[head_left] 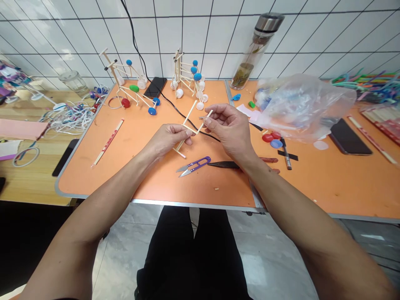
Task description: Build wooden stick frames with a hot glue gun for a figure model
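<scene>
Thumb and fingers of a left hand (170,139) pinch a small frame (190,113) of pale wooden sticks, held over an orange table (156,183), while those of the right hand (229,127) grip a short stick (210,113) whose lower end meets the frame's corner; whether the two are joined cannot be told. Just below lie purple-handled snips (200,164), blades parted, near a red-handled tool (269,160) partly hidden by the right forearm. A black cable (170,102) runs behind the hands. Beyond stand two stick models with bottle-cap wheels, one (116,79) at left and one (178,68) near the middle, a black phone (159,86) between them. To the right, a clear plastic bag (306,104) sits near a tall bottle (245,73) by the tiled wall (193,33).
</scene>
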Tool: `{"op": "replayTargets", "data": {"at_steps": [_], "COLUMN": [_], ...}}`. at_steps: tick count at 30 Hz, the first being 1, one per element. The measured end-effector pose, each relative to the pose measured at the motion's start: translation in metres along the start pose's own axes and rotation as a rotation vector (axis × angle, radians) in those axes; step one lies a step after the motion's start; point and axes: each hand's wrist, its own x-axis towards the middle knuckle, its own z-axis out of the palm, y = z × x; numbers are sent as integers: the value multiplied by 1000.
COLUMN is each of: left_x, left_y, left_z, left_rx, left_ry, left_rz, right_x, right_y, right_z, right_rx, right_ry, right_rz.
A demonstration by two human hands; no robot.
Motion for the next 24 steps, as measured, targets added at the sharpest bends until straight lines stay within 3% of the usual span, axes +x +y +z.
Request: {"op": "replayTargets", "data": {"at_steps": [24], "left_x": [0], "left_y": [2], "left_z": [0], "left_rx": [8], "left_ry": [5], "left_rz": [-1], "right_x": [-1], "right_y": [-4], "right_z": [2], "right_rx": [7], "right_ry": [12], "right_rz": [11]}}
